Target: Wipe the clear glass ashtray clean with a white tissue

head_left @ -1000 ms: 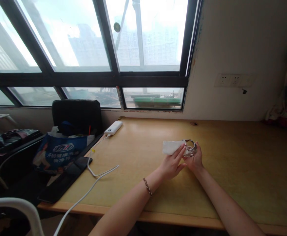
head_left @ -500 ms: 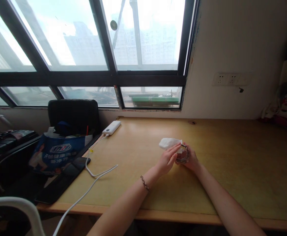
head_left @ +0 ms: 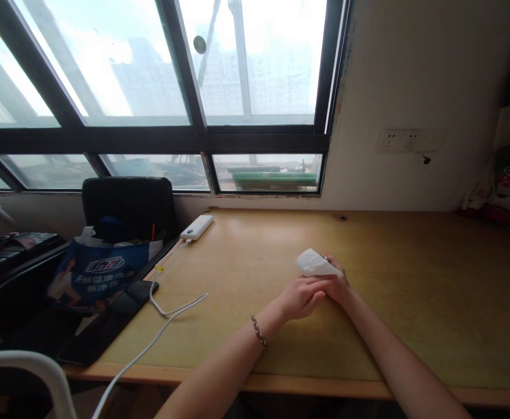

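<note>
My left hand (head_left: 305,297) is closed on a white tissue (head_left: 316,263), its fingers pressed together and reaching across to the right hand. The tissue sticks up beyond the fingers and covers most of what lies between the hands. My right hand (head_left: 339,283) wraps round a clear glass (head_left: 326,258) from the right side. Only a bit of the glass's rim shows behind the tissue; the rest is hidden. Both hands are just above or on the wooden desk (head_left: 246,326); I cannot tell which. A braided bracelet (head_left: 258,332) circles my left wrist.
A white power bank (head_left: 197,227) lies at the desk's left back corner, its white cable (head_left: 167,308) looping over the left side. Left of the desk are a black chair (head_left: 128,201) and a blue bag (head_left: 106,267). Wall sockets (head_left: 401,140) sit above at the right.
My left hand and the tissue have shifted right and nearer to me across the glass, hiding its round body, which showed before. The right hand has stayed round the glass.
</note>
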### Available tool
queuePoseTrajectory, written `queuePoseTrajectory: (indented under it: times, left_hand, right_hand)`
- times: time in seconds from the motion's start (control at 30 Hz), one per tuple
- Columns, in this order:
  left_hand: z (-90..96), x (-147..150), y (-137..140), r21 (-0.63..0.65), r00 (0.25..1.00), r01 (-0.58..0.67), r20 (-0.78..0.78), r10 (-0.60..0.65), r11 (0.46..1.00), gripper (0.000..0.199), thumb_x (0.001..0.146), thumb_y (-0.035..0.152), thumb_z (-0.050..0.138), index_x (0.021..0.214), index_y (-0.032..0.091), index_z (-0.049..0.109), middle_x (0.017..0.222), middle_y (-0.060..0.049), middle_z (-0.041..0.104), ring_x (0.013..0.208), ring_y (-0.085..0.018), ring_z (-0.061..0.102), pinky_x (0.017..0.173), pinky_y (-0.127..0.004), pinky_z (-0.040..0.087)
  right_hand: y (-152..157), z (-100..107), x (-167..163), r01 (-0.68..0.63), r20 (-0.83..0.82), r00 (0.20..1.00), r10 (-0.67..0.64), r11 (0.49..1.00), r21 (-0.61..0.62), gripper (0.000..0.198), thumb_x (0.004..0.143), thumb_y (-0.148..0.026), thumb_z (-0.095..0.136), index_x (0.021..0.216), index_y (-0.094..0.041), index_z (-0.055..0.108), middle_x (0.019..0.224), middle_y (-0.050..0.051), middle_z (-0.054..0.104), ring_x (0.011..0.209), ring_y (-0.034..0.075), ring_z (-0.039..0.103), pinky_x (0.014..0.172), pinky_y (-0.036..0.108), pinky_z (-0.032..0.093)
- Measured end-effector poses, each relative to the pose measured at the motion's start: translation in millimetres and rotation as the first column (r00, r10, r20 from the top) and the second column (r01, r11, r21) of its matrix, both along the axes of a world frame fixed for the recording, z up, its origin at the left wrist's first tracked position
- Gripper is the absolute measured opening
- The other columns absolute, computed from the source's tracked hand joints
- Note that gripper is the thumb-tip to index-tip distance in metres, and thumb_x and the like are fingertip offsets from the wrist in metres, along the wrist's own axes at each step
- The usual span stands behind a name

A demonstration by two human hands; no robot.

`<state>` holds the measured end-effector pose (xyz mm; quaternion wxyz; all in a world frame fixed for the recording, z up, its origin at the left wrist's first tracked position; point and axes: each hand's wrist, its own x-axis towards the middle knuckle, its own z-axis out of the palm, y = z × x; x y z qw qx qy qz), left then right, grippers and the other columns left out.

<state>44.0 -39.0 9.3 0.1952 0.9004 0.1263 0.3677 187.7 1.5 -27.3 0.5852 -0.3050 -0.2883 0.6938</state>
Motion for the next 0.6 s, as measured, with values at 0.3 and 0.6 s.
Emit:
queuePoseTrajectory:
  times: [0.3, 0.6]
  left_hand:
    - [-7.1, -2.7, 4.3, 0.176, 0.992, -0.095, -0.062, 0.107, 0.98, 0.047, 0.084, 0.025, 0.03, 0.13, 0.015, 0.025, 0.128, -0.013, 0.04, 0.121, -0.023, 0.031, 0.1, -0.041, 0.026]
    - [-11.9, -1.2, 4.0, 0.171, 0.994, -0.111, 0.024, 0.108, 0.979, 0.051, 0.084, 0.023, 0.028, 0.132, 0.013, 0.015, 0.134, -0.013, 0.029, 0.123, -0.022, 0.027, 0.1, -0.039, 0.029]
  right_hand:
    - [-1.4, 9.9, 25.4, -0.012, -0.001, 1.0, 0.012, 1.0, 0.008, 0.054, 0.069, -0.063, 0.034, 0.071, -0.019, 0.065, 0.066, 0.007, 0.065, 0.064, 0.024, 0.06, 0.064, 0.038, 0.046]
    - [-6.4, 31.0, 32.7, -0.001, 0.016, 1.0, -0.001, 0.994, 0.113, 0.052, 0.069, -0.063, 0.033, 0.077, -0.022, 0.064, 0.072, 0.006, 0.065, 0.065, 0.022, 0.059, 0.061, 0.037, 0.045]
